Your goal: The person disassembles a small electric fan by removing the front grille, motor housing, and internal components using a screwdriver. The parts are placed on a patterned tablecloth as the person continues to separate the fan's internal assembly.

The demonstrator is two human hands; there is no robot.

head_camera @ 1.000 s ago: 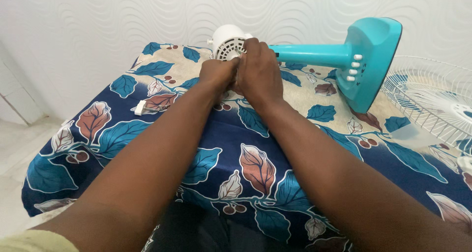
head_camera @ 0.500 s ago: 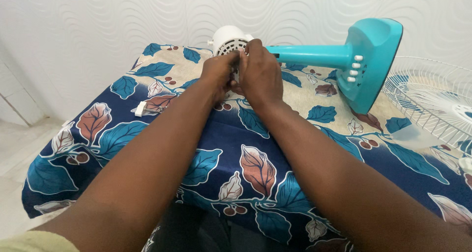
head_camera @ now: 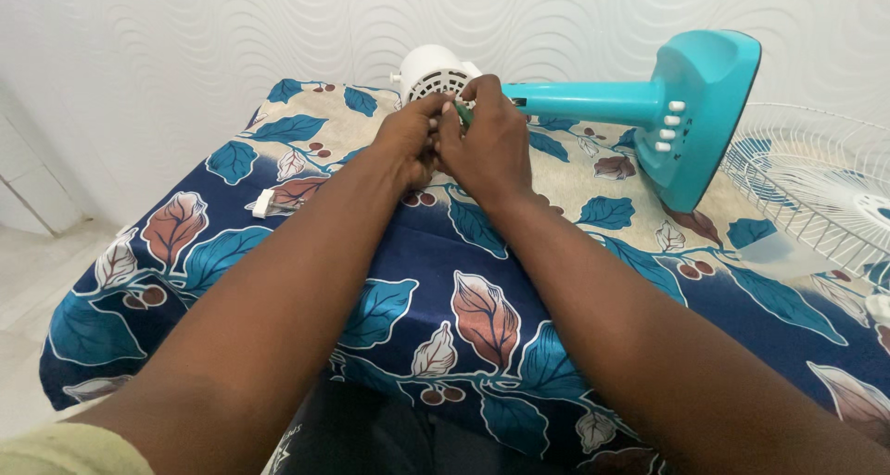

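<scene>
steadily now: left hand (head_camera: pixel 413 139) braces the white vented plastic motor housing (head_camera: pixel 431 72), while right hand (head_camera: pixel 489 141) pinches a small green piece (head_camera: pixel 462 114); best kept pressed close, fingertips firm.

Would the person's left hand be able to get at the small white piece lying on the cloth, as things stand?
Probably yes. The left hand is at the white motor housing; the small white piece lies on the leaf-print cloth to its left, with nothing between them.

Bright, even light (soft shadows)
</scene>
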